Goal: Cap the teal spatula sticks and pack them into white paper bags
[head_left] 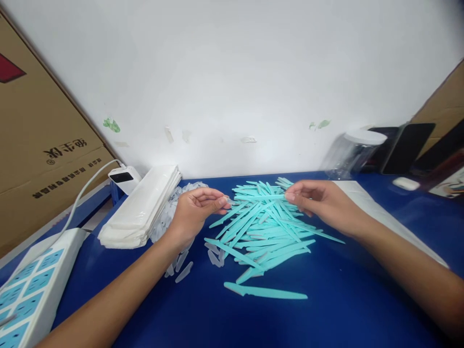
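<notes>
My left hand pinches a small translucent blade cap between thumb and fingertips. Facing it, my right hand is closed on the handle end of a turquoise eyebrow razor, whose other end points left toward the cap. A small gap seems to lie between the two, though that spot is slightly blurred. Beneath and between my hands spreads a pile of turquoise eyebrow razors. One single razor lies apart at the front. Loose translucent caps are heaped behind my left wrist, partly hidden by it.
On the blue table, a stack of white plastic sleeves stands left, beside a white device with a cable. A power strip occupies the left front. A lidded clear jar and a dark phone are back right.
</notes>
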`<state>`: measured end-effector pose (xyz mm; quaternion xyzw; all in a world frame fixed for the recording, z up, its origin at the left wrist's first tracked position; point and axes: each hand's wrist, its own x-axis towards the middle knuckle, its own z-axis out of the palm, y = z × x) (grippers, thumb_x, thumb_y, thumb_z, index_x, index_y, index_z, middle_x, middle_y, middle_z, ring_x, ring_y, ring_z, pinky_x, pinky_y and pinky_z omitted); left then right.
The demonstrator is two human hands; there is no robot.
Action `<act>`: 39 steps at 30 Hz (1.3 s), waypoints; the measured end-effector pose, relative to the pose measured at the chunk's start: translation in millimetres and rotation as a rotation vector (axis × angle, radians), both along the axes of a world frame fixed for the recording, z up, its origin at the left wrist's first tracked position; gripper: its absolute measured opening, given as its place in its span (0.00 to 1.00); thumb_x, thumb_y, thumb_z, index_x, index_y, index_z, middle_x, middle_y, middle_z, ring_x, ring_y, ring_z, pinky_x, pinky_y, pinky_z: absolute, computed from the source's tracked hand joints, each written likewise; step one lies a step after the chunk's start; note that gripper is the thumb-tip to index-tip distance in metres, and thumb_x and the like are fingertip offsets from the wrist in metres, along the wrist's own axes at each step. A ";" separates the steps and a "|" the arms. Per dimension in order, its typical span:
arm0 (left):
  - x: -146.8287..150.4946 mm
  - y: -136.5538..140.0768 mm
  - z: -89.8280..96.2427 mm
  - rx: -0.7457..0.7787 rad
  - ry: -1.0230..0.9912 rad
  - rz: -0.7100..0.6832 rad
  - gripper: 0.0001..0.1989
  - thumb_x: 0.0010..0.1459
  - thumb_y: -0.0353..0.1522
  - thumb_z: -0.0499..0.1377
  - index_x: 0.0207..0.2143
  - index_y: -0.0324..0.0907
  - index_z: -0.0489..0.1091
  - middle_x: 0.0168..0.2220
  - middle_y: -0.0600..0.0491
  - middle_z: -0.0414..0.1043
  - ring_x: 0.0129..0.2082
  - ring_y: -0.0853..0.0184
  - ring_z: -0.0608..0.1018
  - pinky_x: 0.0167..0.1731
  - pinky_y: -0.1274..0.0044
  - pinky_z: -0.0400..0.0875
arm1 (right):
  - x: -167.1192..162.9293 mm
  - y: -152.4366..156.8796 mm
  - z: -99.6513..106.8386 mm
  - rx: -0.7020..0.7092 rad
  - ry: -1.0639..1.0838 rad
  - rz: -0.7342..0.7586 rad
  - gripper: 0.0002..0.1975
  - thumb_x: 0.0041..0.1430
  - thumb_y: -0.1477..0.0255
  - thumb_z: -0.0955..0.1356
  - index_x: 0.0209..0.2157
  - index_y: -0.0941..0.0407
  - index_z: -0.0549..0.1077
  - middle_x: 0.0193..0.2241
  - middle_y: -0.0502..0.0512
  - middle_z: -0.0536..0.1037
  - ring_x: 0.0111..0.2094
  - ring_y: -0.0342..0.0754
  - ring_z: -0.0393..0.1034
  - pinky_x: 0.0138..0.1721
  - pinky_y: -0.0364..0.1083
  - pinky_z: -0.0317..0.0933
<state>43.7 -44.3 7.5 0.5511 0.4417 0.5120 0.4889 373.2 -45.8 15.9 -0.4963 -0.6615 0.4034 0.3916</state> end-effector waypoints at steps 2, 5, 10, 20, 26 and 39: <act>0.5 0.1 -0.6 -0.016 -0.011 0.004 0.20 0.48 0.42 0.81 0.36 0.40 0.82 0.36 0.46 0.87 0.38 0.56 0.89 0.42 0.66 0.88 | -0.8 -0.3 1.6 0.004 -0.002 -0.001 0.26 0.54 0.45 0.80 0.35 0.54 0.83 0.24 0.50 0.73 0.24 0.44 0.64 0.24 0.44 0.61; 0.4 0.2 -1.9 -0.035 -0.009 0.004 0.20 0.48 0.42 0.81 0.36 0.40 0.83 0.36 0.47 0.87 0.39 0.57 0.89 0.43 0.66 0.88 | -2.7 -0.9 4.0 0.002 -0.011 -0.003 0.28 0.51 0.43 0.80 0.34 0.55 0.83 0.23 0.51 0.74 0.24 0.45 0.65 0.23 0.45 0.61; 2.4 -2.2 -3.3 -0.056 -0.018 -0.003 0.19 0.48 0.41 0.81 0.36 0.40 0.83 0.36 0.47 0.87 0.37 0.59 0.89 0.39 0.70 0.87 | -7.4 -5.1 5.3 0.007 -0.042 0.008 0.27 0.52 0.44 0.80 0.34 0.55 0.84 0.23 0.51 0.74 0.23 0.45 0.64 0.23 0.45 0.58; 7.1 -7.7 -5.5 -0.043 -0.038 0.026 0.19 0.46 0.42 0.82 0.34 0.41 0.84 0.34 0.47 0.87 0.34 0.59 0.88 0.40 0.68 0.88 | -19.8 -15.1 6.4 0.011 0.007 0.067 0.21 0.54 0.50 0.81 0.31 0.54 0.84 0.22 0.50 0.72 0.24 0.43 0.59 0.25 0.45 0.54; 10.1 -12.5 -1.5 -0.058 -0.081 0.071 0.20 0.44 0.42 0.83 0.32 0.39 0.84 0.36 0.47 0.87 0.34 0.61 0.87 0.40 0.69 0.88 | -31.2 -23.3 -7.0 -0.057 0.018 0.163 0.21 0.58 0.49 0.79 0.32 0.54 0.83 0.22 0.49 0.72 0.25 0.44 0.61 0.26 0.45 0.56; -12.0 -0.4 -1.3 0.343 0.654 0.196 0.12 0.67 0.44 0.68 0.40 0.45 0.83 0.35 0.53 0.85 0.36 0.62 0.84 0.36 0.71 0.77 | 78.9 33.2 20.5 0.191 -0.504 -0.272 0.20 0.63 0.54 0.76 0.34 0.58 0.84 0.33 0.61 0.86 0.35 0.54 0.78 0.41 0.51 0.66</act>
